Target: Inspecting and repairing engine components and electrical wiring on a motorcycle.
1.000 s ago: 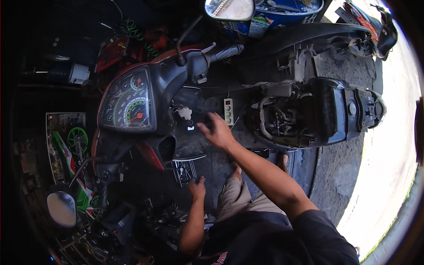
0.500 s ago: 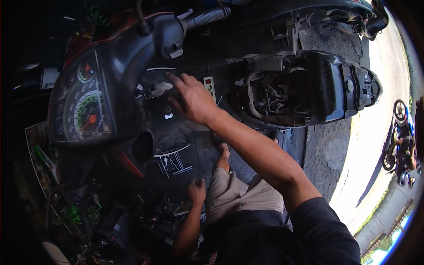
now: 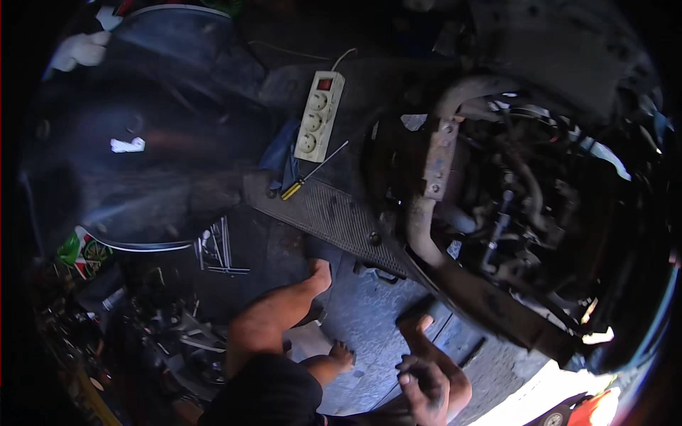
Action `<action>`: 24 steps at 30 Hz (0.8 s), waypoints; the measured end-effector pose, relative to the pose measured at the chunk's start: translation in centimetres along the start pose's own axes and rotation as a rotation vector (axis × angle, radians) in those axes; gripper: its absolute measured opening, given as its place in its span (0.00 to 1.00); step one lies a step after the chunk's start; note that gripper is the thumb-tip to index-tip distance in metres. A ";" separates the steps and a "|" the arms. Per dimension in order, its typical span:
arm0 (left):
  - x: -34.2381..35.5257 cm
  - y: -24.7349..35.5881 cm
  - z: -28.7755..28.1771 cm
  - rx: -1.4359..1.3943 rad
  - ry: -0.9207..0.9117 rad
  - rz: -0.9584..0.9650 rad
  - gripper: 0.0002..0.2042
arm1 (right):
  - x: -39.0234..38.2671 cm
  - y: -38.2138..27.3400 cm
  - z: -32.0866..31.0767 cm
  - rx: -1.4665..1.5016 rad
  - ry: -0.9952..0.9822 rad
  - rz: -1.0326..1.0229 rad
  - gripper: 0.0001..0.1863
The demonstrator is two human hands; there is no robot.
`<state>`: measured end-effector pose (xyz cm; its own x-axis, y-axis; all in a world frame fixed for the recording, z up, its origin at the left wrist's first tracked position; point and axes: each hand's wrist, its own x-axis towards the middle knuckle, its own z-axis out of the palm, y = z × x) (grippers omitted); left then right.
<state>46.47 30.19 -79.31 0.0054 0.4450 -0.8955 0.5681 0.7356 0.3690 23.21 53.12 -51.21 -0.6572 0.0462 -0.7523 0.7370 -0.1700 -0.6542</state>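
My left hand [image 3: 342, 357] hangs low between my bent legs, its darkened fingers a little apart with nothing visible in them. My right hand [image 3: 425, 389] is beside my right knee, its grimy fingers half curled and the thumb apart; I see no object in it. Neither hand touches a tool. Ahead of them on the floor lies a yellow-handled screwdriver [image 3: 293, 189], next to a white power strip [image 3: 320, 117] with a red switch. To the right stands a stripped motor scooter rear with a bare metal frame tube [image 3: 425, 231] around its exposed engine parts [image 3: 508, 213].
A dark scooter's floor panel [image 3: 163, 170] fills the upper left, with a white scrap [image 3: 128, 145] on it. Below it stands a wire rack [image 3: 222, 248]. Tools and loose parts [image 3: 177, 334] crowd the lower left. A ribbed plate [image 3: 334, 220] lies ahead of my feet.
My view has dropped lower and shifted right; I am crouching. My right hand has left the front scooter's key area and come back to my knee. The dashboard is out of view.
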 end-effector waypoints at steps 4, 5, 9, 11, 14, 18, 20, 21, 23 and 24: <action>7.8 -4.6 15.9 0.861 1.089 -0.293 0.16 | 0.8 3.2 -1.6 0.146 -0.008 0.122 0.19; 7.7 -5.3 14.6 0.840 1.076 -0.308 0.16 | 2.2 5.4 -1.7 0.133 0.063 0.128 0.15; 13.6 -18.6 8.1 0.858 0.382 -0.385 0.20 | 2.3 7.4 -1.9 0.068 0.073 0.095 0.20; 15.4 -25.4 3.1 0.879 0.223 -0.401 0.23 | 2.4 6.8 -1.6 0.108 0.048 0.076 0.20; 14.6 -26.5 -0.5 0.863 0.134 -0.262 0.21 | 2.9 5.6 -0.8 0.067 0.064 0.007 0.17; 14.9 -21.9 -6.7 0.800 -0.021 0.001 0.18 | 2.2 6.2 0.2 0.024 0.054 -0.154 0.18; 15.6 -21.6 -13.2 0.761 -0.096 0.095 0.17 | 2.4 6.5 0.7 -0.058 0.031 -0.292 0.19; 17.5 -18.4 -16.0 0.741 -0.133 0.137 0.17 | 2.4 6.9 1.3 -0.022 0.065 -0.341 0.19; 19.8 -13.6 -24.2 0.694 -0.206 0.215 0.16 | 1.5 7.4 2.6 -0.007 0.099 -0.443 0.20; 20.8 -11.1 -26.4 0.683 -0.234 0.262 0.16 | 1.7 7.6 2.9 -0.031 0.120 -0.500 0.21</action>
<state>18.53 44.74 -95.46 0.3410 0.3854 -0.8574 0.9061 0.1083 0.4090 27.21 49.01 -57.27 -0.9090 0.2272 -0.3493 0.3428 -0.0690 -0.9369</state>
